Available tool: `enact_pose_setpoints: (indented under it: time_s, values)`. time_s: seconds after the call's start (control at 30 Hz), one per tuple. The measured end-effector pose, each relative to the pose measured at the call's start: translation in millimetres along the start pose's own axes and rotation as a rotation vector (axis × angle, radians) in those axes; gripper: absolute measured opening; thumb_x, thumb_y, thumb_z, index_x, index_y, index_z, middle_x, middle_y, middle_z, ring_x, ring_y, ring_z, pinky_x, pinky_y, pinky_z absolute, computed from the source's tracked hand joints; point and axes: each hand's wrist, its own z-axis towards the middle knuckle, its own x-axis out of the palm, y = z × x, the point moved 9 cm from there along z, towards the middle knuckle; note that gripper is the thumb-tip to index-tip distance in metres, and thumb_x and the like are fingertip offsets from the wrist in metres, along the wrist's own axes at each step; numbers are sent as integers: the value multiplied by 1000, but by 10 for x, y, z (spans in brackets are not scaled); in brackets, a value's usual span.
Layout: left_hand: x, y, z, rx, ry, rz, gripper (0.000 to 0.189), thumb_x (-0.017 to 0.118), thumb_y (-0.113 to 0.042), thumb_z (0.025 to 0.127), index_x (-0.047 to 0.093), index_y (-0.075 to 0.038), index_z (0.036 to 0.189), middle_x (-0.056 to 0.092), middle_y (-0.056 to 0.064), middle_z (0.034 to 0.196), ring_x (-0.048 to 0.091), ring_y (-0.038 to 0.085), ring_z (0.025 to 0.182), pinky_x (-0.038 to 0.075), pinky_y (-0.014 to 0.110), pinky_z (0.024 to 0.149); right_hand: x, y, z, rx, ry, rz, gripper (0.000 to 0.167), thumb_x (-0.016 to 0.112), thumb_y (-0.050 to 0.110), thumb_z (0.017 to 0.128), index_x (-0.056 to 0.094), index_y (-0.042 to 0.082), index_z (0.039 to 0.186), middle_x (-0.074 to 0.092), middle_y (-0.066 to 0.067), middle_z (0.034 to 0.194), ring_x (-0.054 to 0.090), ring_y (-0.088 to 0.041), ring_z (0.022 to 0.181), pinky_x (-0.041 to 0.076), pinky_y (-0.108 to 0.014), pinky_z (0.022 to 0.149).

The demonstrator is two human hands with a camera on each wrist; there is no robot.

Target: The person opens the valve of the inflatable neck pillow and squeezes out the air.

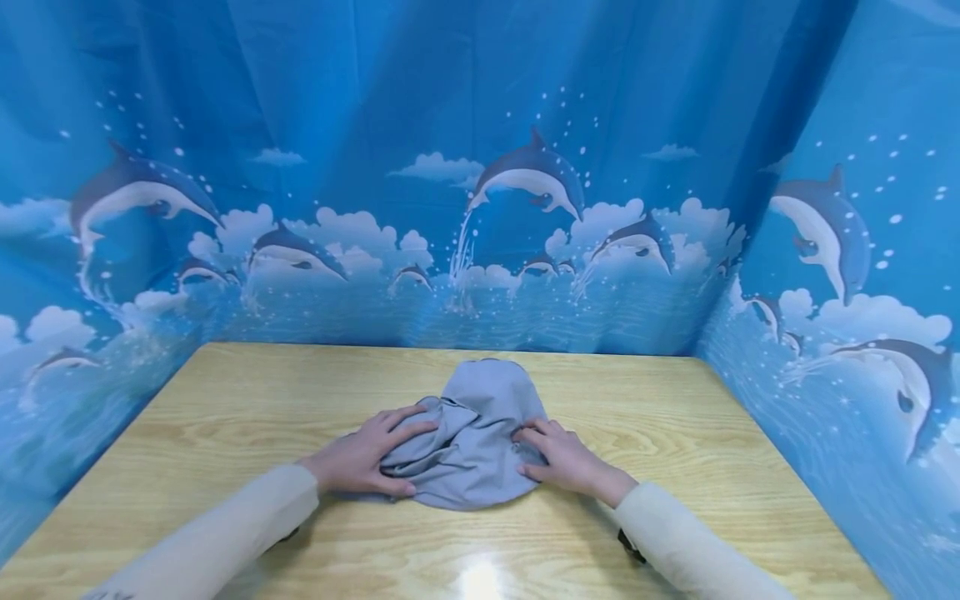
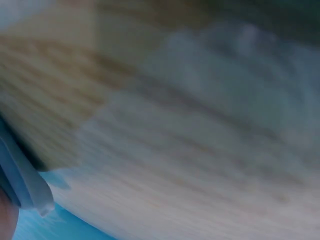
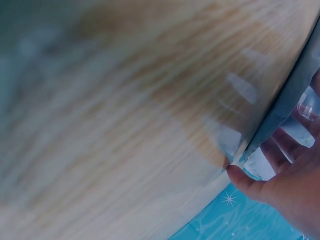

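Observation:
A crumpled, soft grey cloth hat with a rounded brim lies on the wooden table, its folds bunched at the left. Across the bunched left side rests my left hand, fingers spread over the cloth, thumb along the lower edge. My right hand touches the brim's right side, fingertips on the fabric and thumb apart from them. In the right wrist view, the same hand lies beside the grey fabric edge, near a small clear plastic fitting. The left wrist view catches only a sliver of grey fabric.
The wood-grain table stretches out on both sides of the hat. A blue curtain printed with dolphins and clouds encloses the back and both sides. Light sleeves cover both forearms.

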Motion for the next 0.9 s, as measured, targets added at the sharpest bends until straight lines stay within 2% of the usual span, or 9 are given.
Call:
enact_pose_setpoints:
  time_s: [0.33,0.53,0.63,0.8,0.9]
  values:
    - [37,-4,-11,-10,31,-97,79,60,-53,81,17,-37,145,8,5,154,15,34,137,35,58,94,8,-11,-2,1,0,-6,35,62,30,87,56,14,117,48,-8,125,46,-29,113,38,-54,85]
    - [39,-7,14,-33,47,-87,77,59,-55,81,17,-38,144,9,5,153,16,33,137,36,57,95,7,-15,-6,-2,-3,-13,35,62,31,87,56,14,117,48,-7,125,46,-28,113,38,-53,84]
    - [17,-37,49,-54,38,-57,79,60,-59,78,22,-37,143,16,6,152,21,32,135,38,55,93,10,-9,-6,-2,1,-8,36,62,30,87,56,13,118,48,-8,125,46,-29,113,38,-54,84]
    - [-28,-67,119,-145,-7,43,96,58,-73,68,18,-32,144,30,8,145,37,31,127,39,51,95,12,-1,-8,0,5,-2,35,62,29,87,56,13,117,49,-7,124,46,-29,113,38,-54,84]
    - [-26,-69,150,-224,-23,90,104,54,-79,63,10,-34,146,34,8,142,43,32,122,39,52,95,18,4,-4,-1,4,-4,35,62,29,87,56,14,117,49,-7,124,46,-29,113,38,-53,84]
